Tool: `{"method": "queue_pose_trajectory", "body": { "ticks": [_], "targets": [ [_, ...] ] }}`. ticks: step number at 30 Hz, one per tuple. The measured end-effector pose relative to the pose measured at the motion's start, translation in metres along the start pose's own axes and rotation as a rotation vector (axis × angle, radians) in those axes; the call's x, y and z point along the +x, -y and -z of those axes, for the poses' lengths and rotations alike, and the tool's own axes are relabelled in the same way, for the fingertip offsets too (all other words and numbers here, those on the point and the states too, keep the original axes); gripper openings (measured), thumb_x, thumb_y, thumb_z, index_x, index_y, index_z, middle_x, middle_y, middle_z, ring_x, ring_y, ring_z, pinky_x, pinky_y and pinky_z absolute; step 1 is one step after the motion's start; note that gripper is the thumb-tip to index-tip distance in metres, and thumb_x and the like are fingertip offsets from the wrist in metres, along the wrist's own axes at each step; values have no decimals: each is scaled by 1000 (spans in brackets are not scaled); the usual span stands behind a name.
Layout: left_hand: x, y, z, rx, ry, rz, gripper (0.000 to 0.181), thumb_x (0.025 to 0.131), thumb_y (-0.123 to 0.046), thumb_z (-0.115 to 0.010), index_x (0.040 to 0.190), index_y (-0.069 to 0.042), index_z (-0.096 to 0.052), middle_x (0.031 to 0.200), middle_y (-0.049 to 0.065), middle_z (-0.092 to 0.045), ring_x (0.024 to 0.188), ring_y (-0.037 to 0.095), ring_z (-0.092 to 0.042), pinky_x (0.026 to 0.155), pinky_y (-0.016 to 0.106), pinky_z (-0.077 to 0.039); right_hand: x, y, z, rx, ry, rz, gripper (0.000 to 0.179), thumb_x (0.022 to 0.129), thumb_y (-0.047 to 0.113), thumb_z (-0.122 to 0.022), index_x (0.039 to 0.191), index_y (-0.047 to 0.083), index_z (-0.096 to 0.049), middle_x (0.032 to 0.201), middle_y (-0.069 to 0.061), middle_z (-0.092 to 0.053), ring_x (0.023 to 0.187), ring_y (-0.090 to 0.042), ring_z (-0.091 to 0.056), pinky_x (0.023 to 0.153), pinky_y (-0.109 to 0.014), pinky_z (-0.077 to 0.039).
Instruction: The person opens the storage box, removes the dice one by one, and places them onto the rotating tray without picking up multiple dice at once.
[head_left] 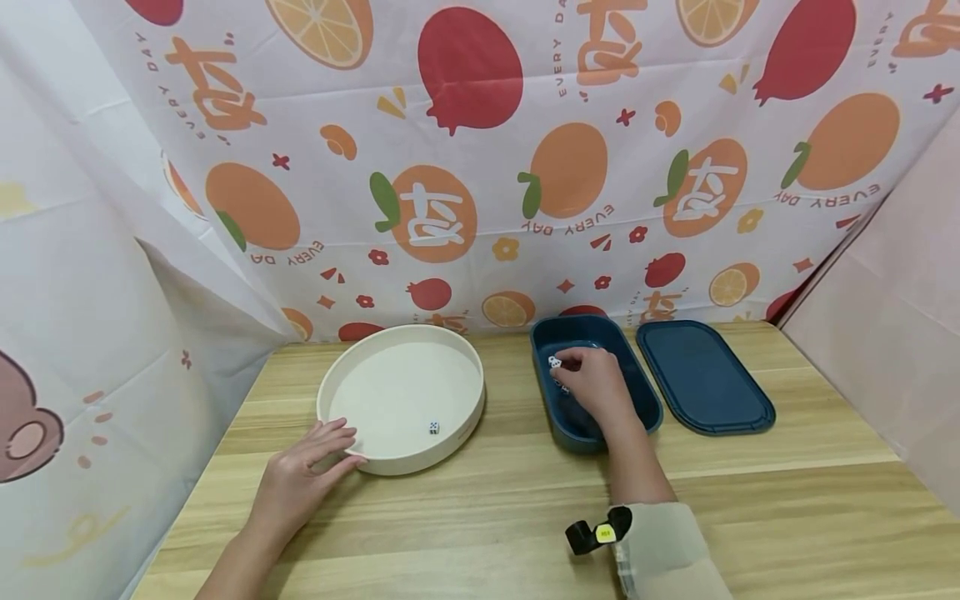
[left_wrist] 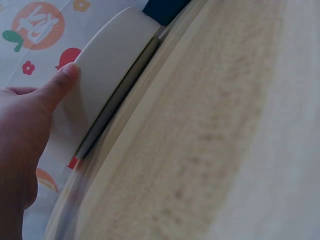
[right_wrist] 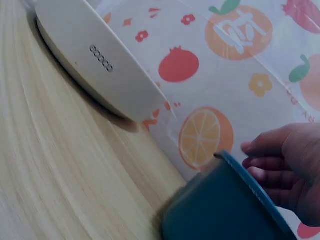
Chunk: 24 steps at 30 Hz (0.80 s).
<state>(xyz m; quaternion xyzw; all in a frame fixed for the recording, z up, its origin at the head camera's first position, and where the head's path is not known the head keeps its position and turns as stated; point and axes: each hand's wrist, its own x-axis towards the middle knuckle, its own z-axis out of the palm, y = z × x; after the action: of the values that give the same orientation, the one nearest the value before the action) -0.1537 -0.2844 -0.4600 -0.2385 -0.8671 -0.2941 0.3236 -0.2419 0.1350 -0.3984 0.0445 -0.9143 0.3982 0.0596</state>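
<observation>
One slip looks likeliest at the right hand (head_left: 597, 385): too loose a pinch, or brushing the side of the blue box (head_left: 579, 442), could send a white die (head_left: 555, 362) tumbling. It shows right at the thumb and fingertips, though I can't tell whether it's grasped or lying beneath; the left hand (head_left: 300, 473) grips the round tray (head_left: 405, 379) by its rim

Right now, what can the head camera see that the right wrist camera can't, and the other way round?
Only the head view: the white dice and flat navy lid.

Only the right wrist view, clearly: linked ring marks on the round cream tray's side.

Both: the tray, navy box, right hand, fruit-print cloth.
</observation>
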Motion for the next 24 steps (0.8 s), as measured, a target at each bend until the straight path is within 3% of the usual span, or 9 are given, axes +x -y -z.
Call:
{"method": "queue_pose_trajectory", "body": {
  "ticks": [7, 11, 17, 24],
  "targets": [
    [0, 1, 1, 9, -1, -4, 37, 59, -13, -92, 92, -3, -78, 99, 11, -76, 120, -6, -57, 113, 17, -40, -9, 29, -16, 42, -109, 180, 22, 91, 23, -72, 107, 9, -76, 100, -4, -74, 87, -16, -67, 78, -33, -64],
    [0, 2, 2, 9, 3, -1, 37, 60, -14, -92, 93, -3, -78, 100, 11, -76, 119, -4, -58, 113, 16, -39, -16, 48, -33, 61, -117, 276, 20, 90, 23, -72, 105, 10, -76, 97, -1, -75, 87, -14, -68, 78, -33, -64],
    [0, 1, 1, 12, -5, -12, 37, 59, -13, -92, 92, -3, -78, 99, 11, -77, 119, -5, -58, 113, 16, -39, -27, 68, -64, 100, 22, 363, 24, 91, 23, -73, 110, 10, -76, 108, -4, -75, 103, -17, -70, 91, -34, -62],
    [-1, 0, 0, 15, -16, -29, 36, 59, -12, -91, 92, -3, -78, 98, 10, -77, 118, -3, -60, 112, 15, -40, -36, 79, -95, 64, 200, 372, 26, 90, 24, -73, 112, 9, -75, 104, -1, -75, 79, -6, -65, 69, -11, -58]
  ]
}}
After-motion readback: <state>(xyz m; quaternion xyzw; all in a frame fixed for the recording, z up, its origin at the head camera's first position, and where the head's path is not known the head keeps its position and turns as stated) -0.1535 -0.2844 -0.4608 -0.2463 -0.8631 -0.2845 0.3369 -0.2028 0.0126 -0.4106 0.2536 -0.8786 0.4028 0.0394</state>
